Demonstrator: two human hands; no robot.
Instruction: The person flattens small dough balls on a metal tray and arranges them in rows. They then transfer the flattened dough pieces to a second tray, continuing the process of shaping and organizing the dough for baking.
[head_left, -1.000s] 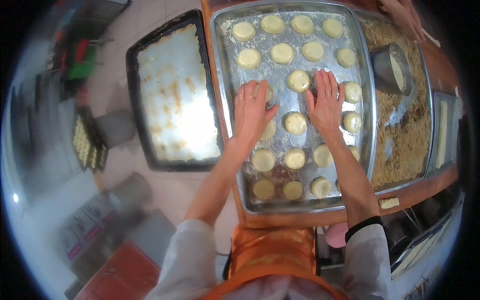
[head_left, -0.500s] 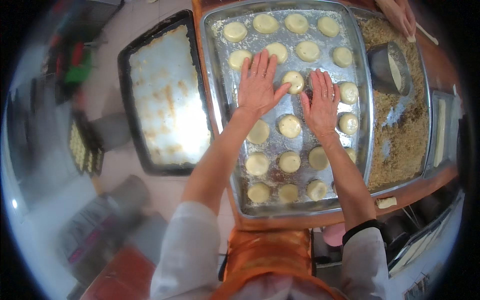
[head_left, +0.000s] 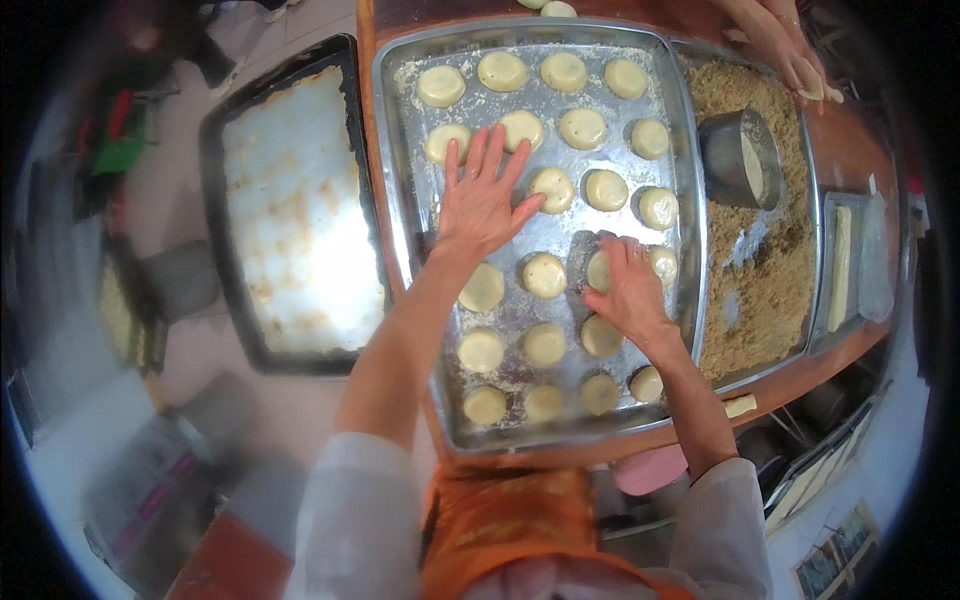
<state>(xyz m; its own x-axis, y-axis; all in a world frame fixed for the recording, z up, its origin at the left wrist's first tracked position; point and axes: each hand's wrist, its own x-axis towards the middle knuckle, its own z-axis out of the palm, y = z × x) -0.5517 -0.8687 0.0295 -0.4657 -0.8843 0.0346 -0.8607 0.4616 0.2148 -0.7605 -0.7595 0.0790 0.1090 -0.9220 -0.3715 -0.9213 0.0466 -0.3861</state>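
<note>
A large metal tray (head_left: 400,210) holds several round pale dough discs in rows, dusted with crumbs. My left hand (head_left: 482,200) lies flat with fingers spread on the tray's left middle, fingertips by two dough discs (head_left: 521,128) in the second row. My right hand (head_left: 630,288) presses flat on a disc (head_left: 600,270) at the tray's right middle, fingers together and partly hiding it. Neither hand grips anything.
A second tray (head_left: 770,260) of brown crumbs lies to the right with a metal ring cutter (head_left: 742,158) in it. Another person's hands (head_left: 790,50) reach in at top right. A dark empty baking tray (head_left: 290,210) sits lower on the left. A narrow dish (head_left: 840,270) stands far right.
My left hand has slid up and left across the tray to the second row. My right hand has stayed near the right middle, pressing a disc.
</note>
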